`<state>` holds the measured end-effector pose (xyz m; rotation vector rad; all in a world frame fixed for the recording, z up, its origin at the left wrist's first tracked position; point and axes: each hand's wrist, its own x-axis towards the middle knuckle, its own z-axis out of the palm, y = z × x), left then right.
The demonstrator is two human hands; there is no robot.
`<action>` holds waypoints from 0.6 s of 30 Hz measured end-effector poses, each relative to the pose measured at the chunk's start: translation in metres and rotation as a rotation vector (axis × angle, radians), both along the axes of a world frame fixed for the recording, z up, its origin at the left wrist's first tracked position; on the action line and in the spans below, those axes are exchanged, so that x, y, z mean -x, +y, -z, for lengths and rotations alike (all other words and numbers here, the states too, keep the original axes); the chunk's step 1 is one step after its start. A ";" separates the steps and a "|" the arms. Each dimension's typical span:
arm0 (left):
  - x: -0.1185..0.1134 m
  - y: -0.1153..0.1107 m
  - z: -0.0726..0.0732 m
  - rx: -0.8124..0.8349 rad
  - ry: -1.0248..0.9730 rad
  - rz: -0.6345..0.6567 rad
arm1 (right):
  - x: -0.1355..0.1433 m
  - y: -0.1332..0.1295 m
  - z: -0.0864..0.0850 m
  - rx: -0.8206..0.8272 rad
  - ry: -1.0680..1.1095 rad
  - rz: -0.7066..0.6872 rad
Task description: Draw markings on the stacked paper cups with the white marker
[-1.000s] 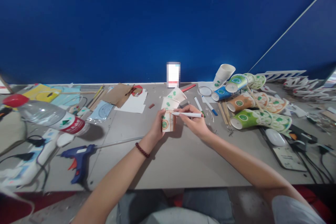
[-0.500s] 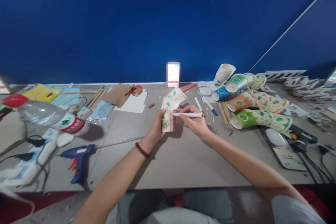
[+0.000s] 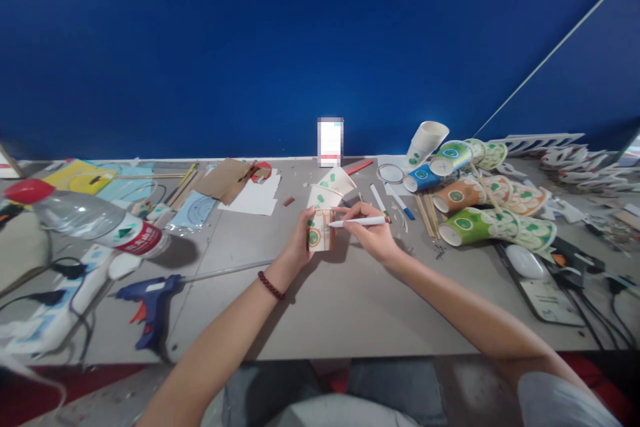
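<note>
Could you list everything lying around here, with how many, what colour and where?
Held cup: one, white, orange and green, centre
Held pen: one, white, centre
Loose pens: two, white with blue or green, right of centre
Coloured cups: several, green, orange, blue, right
Cup stack: one, white, back right
Sticks: several, tan, both sides
Bottle: one, clear with red cap, left
Glue gun: one, blue, front left
Power strip: one, white and blue, left
Cardboard: brown, left of centre, count unclear
Table: one, grey, beneath
Wall: blue, behind
Small scraps: uncountable
Hands: two, bare, centre
</note>
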<state>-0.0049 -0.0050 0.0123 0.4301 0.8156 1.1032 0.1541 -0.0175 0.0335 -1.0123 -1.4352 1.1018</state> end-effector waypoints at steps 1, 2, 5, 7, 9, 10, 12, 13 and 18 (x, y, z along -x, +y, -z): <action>0.000 0.000 0.000 -0.004 -0.004 0.002 | 0.000 0.000 0.000 0.000 0.004 -0.007; 0.000 0.000 -0.001 -0.006 -0.008 0.004 | 0.000 0.000 0.000 -0.005 0.007 -0.007; 0.000 0.000 0.000 0.014 0.000 0.011 | 0.001 0.000 0.002 -0.025 0.010 0.032; 0.001 0.000 0.000 0.033 0.006 0.009 | 0.001 0.001 0.003 -0.032 0.010 0.058; 0.001 0.001 0.000 0.042 0.006 0.003 | 0.001 0.001 0.003 -0.033 0.019 0.058; 0.001 0.001 -0.001 0.043 0.004 0.002 | 0.001 0.001 0.003 -0.031 0.024 0.047; 0.001 0.000 -0.001 0.038 -0.001 0.002 | 0.001 0.001 0.002 -0.024 0.028 0.018; 0.001 0.000 -0.001 0.036 -0.002 0.001 | 0.001 0.001 0.001 -0.019 0.026 0.005; 0.001 0.001 0.000 0.034 0.004 0.003 | 0.001 0.000 0.002 -0.036 0.029 0.032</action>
